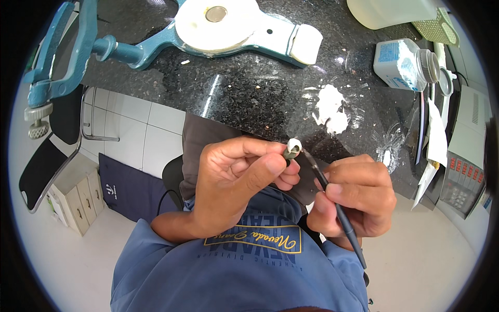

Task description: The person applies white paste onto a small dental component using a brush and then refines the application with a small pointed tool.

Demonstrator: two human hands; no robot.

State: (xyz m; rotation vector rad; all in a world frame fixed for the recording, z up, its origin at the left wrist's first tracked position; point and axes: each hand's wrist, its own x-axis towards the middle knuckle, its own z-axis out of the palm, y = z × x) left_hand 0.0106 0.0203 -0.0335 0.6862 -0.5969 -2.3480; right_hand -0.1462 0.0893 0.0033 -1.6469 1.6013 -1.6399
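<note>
My left hand [241, 179] pinches a small tooth-shaped piece [293, 146] between thumb and fingertips, above my lap and just short of the counter's front edge. Its top is white and its lower part greenish-grey. In a pen-like grip, my right hand [358, 195] holds a slim tool with a dark blue handle [344, 221]. The tool's thin dark tip meets or almost meets the right side of the white part; whether it is bristle or metal is too small to tell. Fingertips hide the bottom of the tooth-shaped piece.
On the dark speckled counter [234, 99] lie smears of white paste [331, 110]. A blue metal frame with a white plate [218, 26] stands at the back left. At the right are an uncapped white bottle [397, 65] and a grey keypad device [462, 166].
</note>
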